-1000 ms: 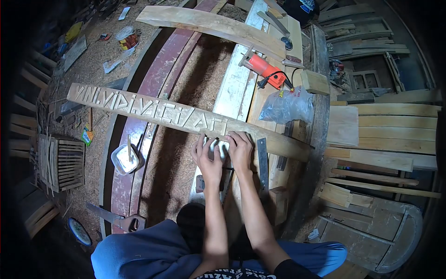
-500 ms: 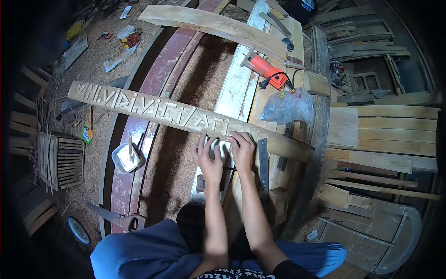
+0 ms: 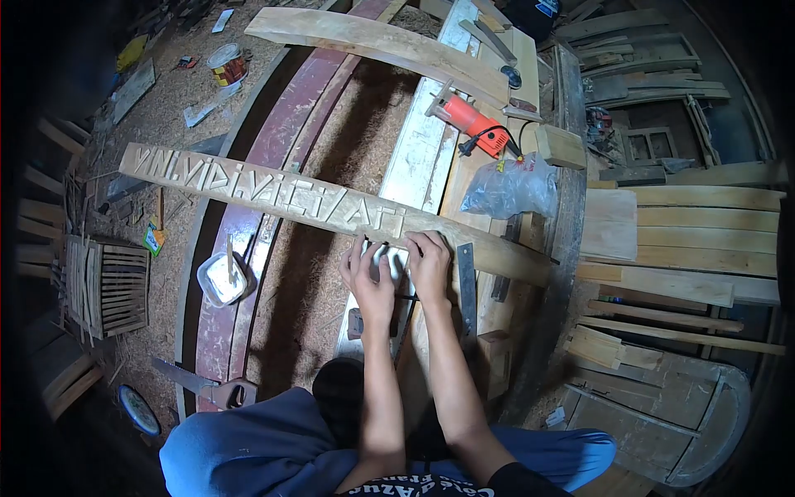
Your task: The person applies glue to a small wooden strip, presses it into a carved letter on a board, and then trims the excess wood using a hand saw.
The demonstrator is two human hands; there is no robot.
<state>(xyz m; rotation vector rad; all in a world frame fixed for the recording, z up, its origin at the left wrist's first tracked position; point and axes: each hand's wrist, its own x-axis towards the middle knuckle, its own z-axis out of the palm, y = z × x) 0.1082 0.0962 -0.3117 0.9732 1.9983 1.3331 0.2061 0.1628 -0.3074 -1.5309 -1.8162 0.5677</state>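
Observation:
A long wooden board [image 3: 489, 253] lies across the bench, with raised letters reading roughly "VINI.VIDI.VICI/Ari" along it. At its near edge, just below the last letters, is my left hand [image 3: 370, 280], its fingers bent and the tips at the wood. My right hand [image 3: 428, 267] sits close beside it, fingers curled together near the final letter. Whatever the fingertips pinch is too small or hidden to name. Right of my right hand lies a flat dark metal strip [image 3: 467, 290].
A red power tool [image 3: 470, 123] and a clear plastic bag [image 3: 512, 186] rest beyond the board. On the left beam stand a white tub [image 3: 224, 282] with a stick in it and a handsaw [image 3: 236, 394]. Another curved plank [image 3: 373, 45] spans the far end.
Both hands stay at the board's near edge, with only slight shifts of the fingers. The whole view has moved a little.

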